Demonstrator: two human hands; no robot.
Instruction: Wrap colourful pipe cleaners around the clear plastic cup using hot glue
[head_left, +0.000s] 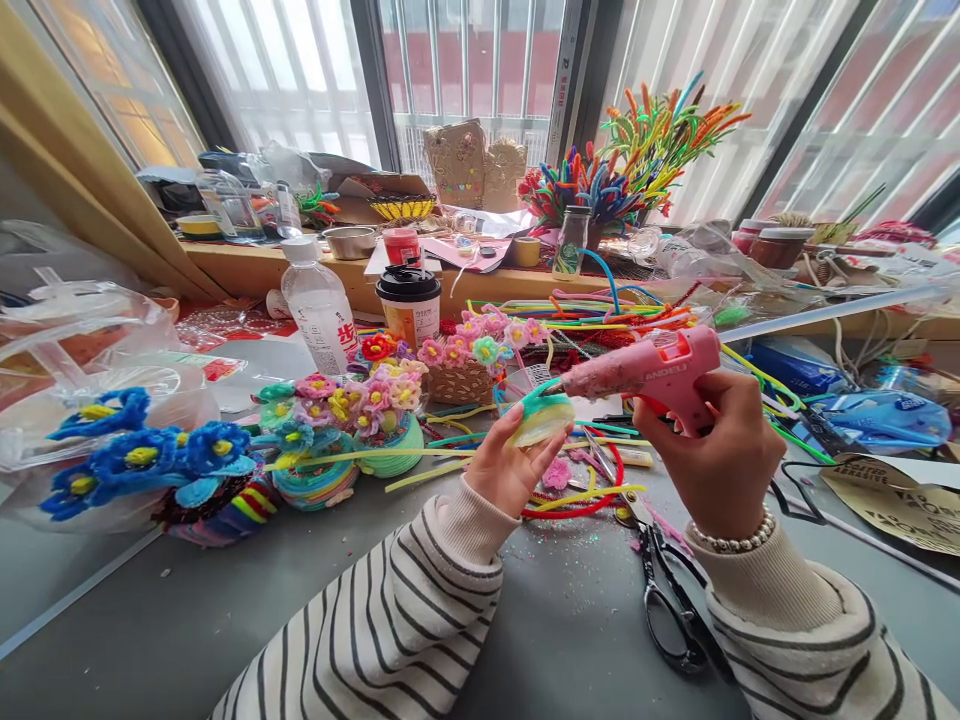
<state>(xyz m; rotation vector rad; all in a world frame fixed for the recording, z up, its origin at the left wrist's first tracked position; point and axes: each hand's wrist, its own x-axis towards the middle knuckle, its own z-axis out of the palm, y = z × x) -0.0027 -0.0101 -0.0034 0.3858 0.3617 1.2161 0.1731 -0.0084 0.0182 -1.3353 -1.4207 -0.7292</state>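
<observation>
My left hand is closed around a small round cup wrapped in teal and pale yellow pipe cleaner, held tilted above the table. A long yellow-green pipe cleaner runs leftward from beside this hand; whether it joins the cup I cannot tell. My right hand grips a pink hot glue gun by its handle. The gun's nozzle points left and is at the cup's teal upper edge. Beneath the hands lie red pipe cleaners and a pink fluffy flower.
Black-handled scissors lie below my right hand. At left stand pots of blue pipe-cleaner flowers and pastel flowers. Behind are a water bottle, a lidded paper cup and a cluttered windowsill. Eyeglasses rest at right.
</observation>
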